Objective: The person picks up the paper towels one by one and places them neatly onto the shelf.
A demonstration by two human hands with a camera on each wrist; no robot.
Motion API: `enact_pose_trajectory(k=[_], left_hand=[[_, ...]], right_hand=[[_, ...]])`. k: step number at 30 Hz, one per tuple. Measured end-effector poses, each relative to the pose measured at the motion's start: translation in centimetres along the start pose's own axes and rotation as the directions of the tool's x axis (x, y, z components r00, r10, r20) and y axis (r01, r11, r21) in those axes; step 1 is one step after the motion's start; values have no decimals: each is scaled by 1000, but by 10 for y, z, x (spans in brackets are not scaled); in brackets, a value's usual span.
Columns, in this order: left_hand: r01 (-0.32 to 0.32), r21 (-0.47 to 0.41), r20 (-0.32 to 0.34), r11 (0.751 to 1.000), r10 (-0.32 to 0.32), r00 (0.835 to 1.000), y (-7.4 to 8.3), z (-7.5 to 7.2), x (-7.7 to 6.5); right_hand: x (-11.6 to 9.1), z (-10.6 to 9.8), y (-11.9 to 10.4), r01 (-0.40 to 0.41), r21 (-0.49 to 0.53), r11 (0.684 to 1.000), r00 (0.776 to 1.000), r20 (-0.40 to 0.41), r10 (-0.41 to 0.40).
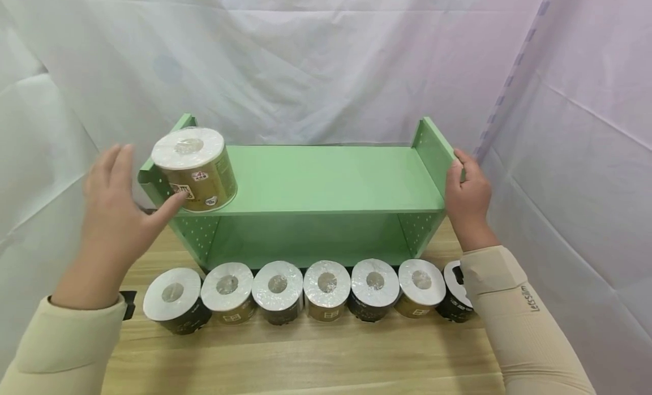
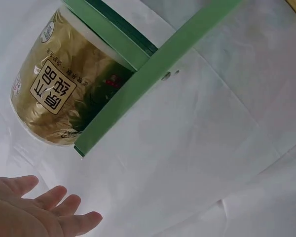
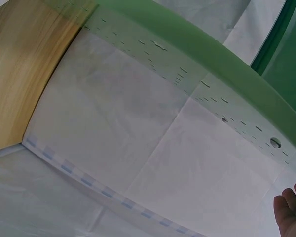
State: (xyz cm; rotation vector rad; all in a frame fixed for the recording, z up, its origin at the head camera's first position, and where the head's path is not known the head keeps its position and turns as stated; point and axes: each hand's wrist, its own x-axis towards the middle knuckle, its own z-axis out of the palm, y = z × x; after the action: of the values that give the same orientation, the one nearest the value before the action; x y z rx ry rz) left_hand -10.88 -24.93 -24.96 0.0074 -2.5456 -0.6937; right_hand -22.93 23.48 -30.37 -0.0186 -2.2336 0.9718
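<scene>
A gold-wrapped toilet paper roll (image 1: 204, 185) stands upright at the left end of the top board of a green shelf (image 1: 326, 177). My left hand (image 1: 114, 214) is just left of it, fingers spread; in the head view the thumb overlaps the roll's lower front. The left wrist view shows the same roll (image 2: 49, 84) beside the shelf's side panel, with a gap to my left hand (image 2: 39, 212). With curled fingers, my right hand (image 1: 470, 197) grips the upper edge of the shelf's right side panel (image 1: 433, 151). Only fingertips (image 3: 288, 205) of it appear in the right wrist view.
On the wooden table (image 1: 305, 361), several toilet paper rolls (image 1: 327, 290) in black and gold wrappers stand in a row before the shelf. My right sleeve (image 1: 514, 310) partly covers the rightmost roll (image 1: 453, 301). White cloth (image 1: 316, 61) hangs behind and at both sides.
</scene>
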Motion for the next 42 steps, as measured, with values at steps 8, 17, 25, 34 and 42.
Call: enact_pose_trajectory(k=[8,17,25,34,42], left_hand=[[59,-38,-46,998,-60,997,-13,-2,-26],[107,-68,-99,992,-113,989,-29,5,-56],[143,-78,-96,987,-150,984,-44,21,-76],[271,-63,-7,960,-272,962,-60,38,-95],[338,-33,43,941,-337,941,-85,58,-109]], right_hand=[[1,0,1,4,-7,1000,1000,12,-4],[0,0,2,-17,-3,1000,1000,12,17],[2,1,5,-1,-3,1000,1000,-16,1],[2,2,4,-7,-14,1000,1000,-6,7],[0,0,2,-14,-10,1000,1000,7,15]])
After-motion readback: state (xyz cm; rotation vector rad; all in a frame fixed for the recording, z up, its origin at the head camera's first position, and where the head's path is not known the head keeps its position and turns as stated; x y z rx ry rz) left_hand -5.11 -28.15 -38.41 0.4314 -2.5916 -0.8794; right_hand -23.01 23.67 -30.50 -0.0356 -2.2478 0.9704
